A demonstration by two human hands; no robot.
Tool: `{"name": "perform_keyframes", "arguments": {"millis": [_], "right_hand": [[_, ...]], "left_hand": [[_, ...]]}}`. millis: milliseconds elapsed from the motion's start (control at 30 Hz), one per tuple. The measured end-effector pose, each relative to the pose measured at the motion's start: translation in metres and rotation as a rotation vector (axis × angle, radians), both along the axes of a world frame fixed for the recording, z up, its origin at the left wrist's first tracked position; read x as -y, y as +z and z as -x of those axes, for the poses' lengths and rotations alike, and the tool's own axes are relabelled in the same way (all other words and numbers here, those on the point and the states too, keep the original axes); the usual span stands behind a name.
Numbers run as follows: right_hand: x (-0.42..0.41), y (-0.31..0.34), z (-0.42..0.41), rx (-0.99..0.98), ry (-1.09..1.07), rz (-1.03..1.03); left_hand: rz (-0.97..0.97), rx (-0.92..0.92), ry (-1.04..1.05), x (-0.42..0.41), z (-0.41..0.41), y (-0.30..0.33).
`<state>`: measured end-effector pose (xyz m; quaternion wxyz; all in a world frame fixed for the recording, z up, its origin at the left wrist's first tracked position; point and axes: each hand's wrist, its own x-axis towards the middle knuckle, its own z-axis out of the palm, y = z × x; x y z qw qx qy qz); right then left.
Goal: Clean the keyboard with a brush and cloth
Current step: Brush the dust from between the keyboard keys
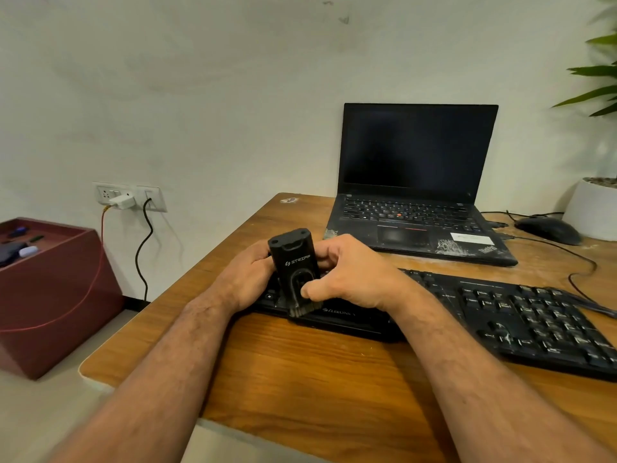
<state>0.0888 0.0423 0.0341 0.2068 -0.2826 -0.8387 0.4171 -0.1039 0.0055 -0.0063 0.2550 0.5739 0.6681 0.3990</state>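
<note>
Both hands, left (248, 275) and right (347, 272), grip brush (293, 265) upright between them, bristles on keyboard (500, 315)

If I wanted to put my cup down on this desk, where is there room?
Bare wood lies on the desk in front of the keyboard, between the forearms. Another patch sits left of the laptop. It is crowded between keyboard and laptop and around the mouse and its cables.
</note>
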Motion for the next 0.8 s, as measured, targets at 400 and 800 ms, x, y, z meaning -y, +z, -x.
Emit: {"name": "perform_keyframes", "arguments": {"millis": [400, 800], "right_hand": [[-0.017, -0.005, -0.003, -0.065, -0.304, -0.041], [-0.031, -0.013, 0.0, -0.056, -0.361, -0.011]], "left_hand": [[0.013, -0.029, 0.024, -0.003, 0.004, -0.003], [0.004, -0.04, -0.061, 0.002, 0.005, -0.001]]}}
